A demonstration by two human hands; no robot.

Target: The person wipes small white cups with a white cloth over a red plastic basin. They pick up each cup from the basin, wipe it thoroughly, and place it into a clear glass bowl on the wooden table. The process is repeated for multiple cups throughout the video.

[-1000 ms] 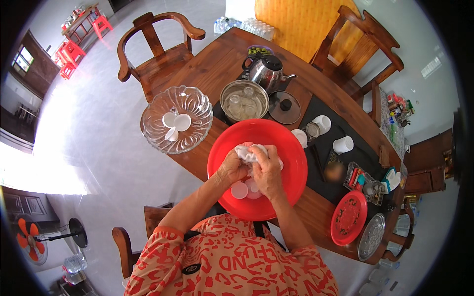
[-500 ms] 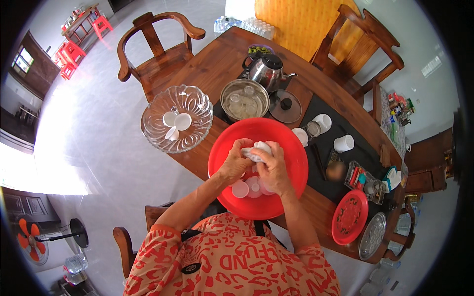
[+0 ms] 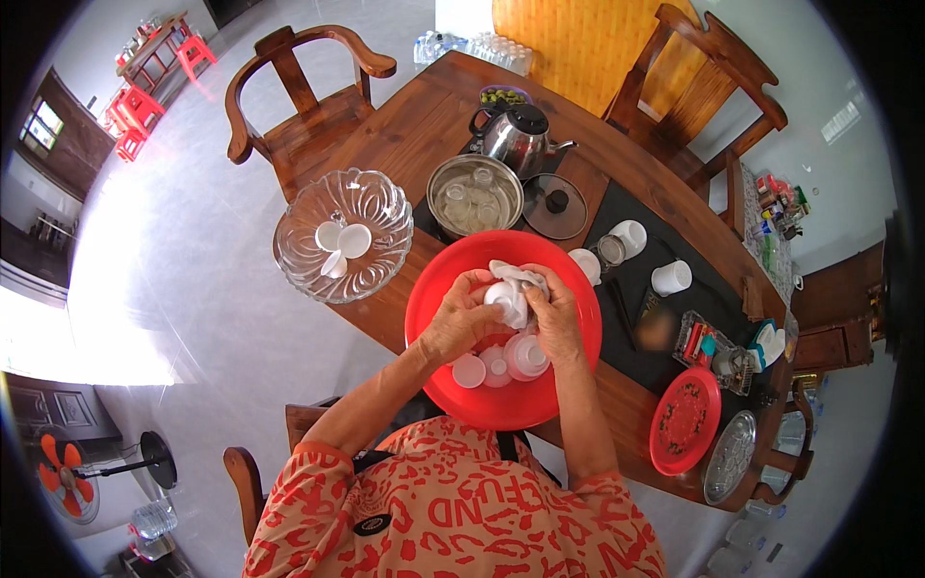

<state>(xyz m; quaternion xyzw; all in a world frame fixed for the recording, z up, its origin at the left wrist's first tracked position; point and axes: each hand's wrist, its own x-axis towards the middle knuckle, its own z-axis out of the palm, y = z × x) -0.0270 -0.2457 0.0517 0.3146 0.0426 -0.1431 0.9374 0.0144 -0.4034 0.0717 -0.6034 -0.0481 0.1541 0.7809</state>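
- Holding white cup (image 3: 499, 296) over red basin (image 3: 525, 409);
- left hand (image 3: 462, 313): fingers curled round cup;
- right hand (image 3: 557, 320): fingers bunching white cloth (image 3: 515, 273) against cup;
- more cups (image 3: 469, 371) inside basin, near side;
- glass bowl (image 3: 378, 210) left of basin;
- steel pot (image 3: 438, 186) beyond basin

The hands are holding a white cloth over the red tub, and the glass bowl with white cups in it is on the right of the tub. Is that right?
Not quite: the glass bowl with white cups is on the left of the red tub, as the head view shows. The hands do hold a white cloth over the tub.
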